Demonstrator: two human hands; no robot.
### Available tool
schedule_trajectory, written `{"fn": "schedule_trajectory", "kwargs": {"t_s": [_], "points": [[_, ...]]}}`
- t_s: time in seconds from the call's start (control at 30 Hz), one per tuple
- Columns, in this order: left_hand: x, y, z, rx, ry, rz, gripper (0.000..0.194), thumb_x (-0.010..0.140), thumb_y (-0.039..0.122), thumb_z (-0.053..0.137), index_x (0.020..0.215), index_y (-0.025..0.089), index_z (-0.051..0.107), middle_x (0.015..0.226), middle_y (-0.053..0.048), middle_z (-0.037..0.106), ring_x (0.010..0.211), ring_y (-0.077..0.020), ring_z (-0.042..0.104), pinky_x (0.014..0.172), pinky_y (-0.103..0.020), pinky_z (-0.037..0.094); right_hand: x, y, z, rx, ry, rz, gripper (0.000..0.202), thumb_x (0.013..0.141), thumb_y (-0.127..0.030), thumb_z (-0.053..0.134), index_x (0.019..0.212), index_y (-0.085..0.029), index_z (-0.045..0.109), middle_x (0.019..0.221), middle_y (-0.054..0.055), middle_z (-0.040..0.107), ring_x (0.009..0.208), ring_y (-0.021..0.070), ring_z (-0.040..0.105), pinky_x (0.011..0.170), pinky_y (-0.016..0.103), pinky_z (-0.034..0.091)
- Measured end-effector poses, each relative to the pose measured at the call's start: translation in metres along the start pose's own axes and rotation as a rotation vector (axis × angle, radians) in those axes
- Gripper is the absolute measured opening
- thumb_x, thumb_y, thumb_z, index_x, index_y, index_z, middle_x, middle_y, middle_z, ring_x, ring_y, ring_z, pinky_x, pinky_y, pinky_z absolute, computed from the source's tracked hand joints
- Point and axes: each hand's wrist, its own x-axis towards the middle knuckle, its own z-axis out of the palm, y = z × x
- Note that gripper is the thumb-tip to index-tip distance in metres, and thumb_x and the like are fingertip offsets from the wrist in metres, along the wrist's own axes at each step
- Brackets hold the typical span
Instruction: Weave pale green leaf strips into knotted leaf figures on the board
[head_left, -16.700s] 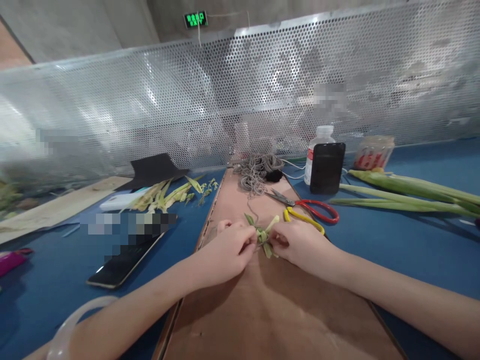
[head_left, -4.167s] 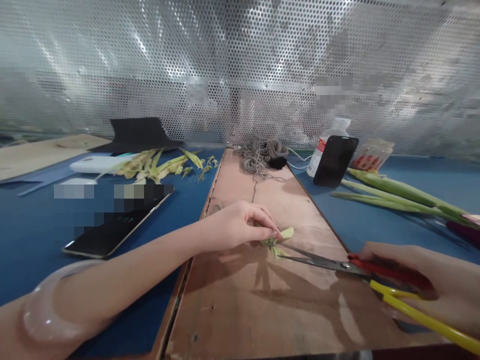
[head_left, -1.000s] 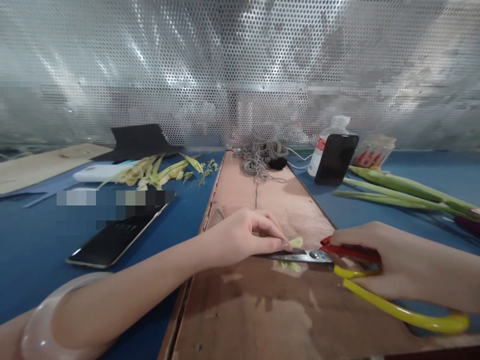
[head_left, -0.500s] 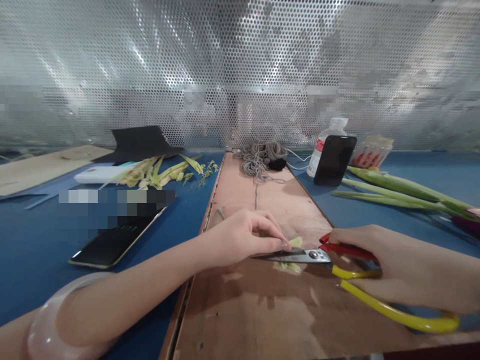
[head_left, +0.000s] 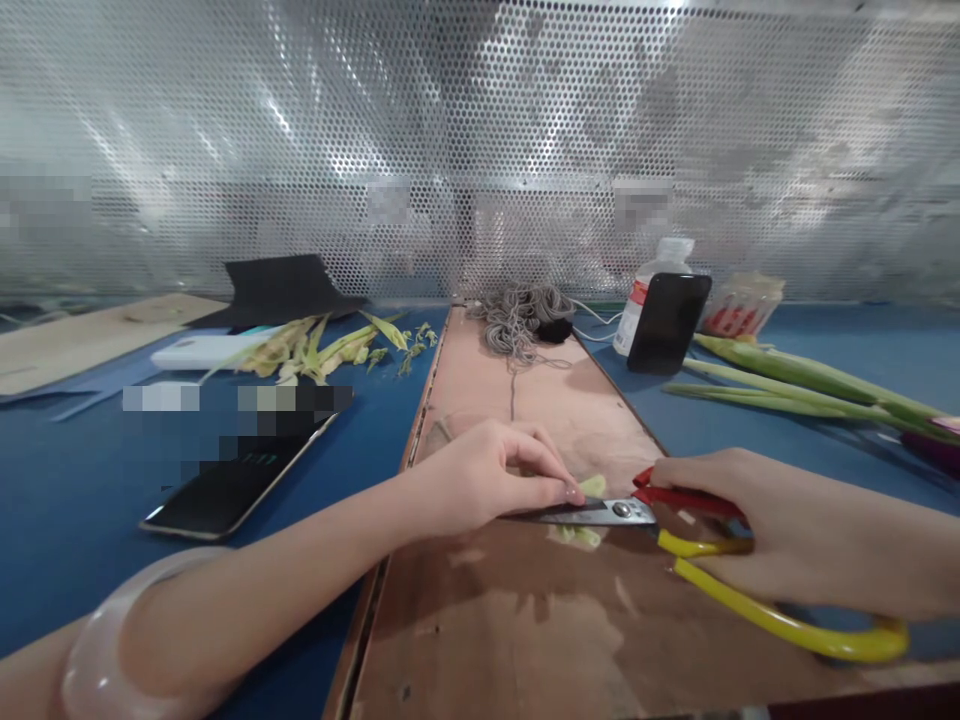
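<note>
My right hand (head_left: 772, 530) is closed on a pair of scissors (head_left: 621, 511) with one red and one yellow handle loop. The blades lie almost together, pointing left, low over the wooden board. My left hand (head_left: 495, 480) has thumb and forefinger pinched right at the blades; whatever sits between the fingertips is hidden. A pale green plant piece (head_left: 592, 486) shows just beyond the fingertips, and several small green cuttings (head_left: 581, 537) lie on the board below the blades.
On the board (head_left: 465, 390), a tangle of grey cord (head_left: 517, 310) lies at the back. Wilted leaves (head_left: 300, 350) and a phone (head_left: 232, 480) are on the left. To the right stand a bottle (head_left: 630, 310), an upright phone (head_left: 670, 322) and a jar (head_left: 742, 305), with long green stalks (head_left: 795, 380) nearby.
The scissors and my right hand have shifted slightly left. My left hand keeps its pinch in nearly the same spot.
</note>
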Motion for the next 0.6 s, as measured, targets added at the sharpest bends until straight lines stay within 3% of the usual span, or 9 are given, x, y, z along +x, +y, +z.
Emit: {"fn": "schedule_trajectory", "kwargs": {"t_s": [0.6], "points": [[0.0006,-0.0021,0.0001,0.029,0.007,0.013,0.015,0.076,0.023,0.056,0.083,0.017,0.068,0.084,-0.001,0.058,0.075,-0.0111,0.057,0.068,-0.021,0.041,-0.0002,0.0043,0.0019,0.021,0.053,-0.055,0.007,0.062,-0.015,0.051,0.062,-0.019,0.046,0.056,-0.005,0.048,0.051,0.0085,0.036,0.044,0.020,0.024]]}}
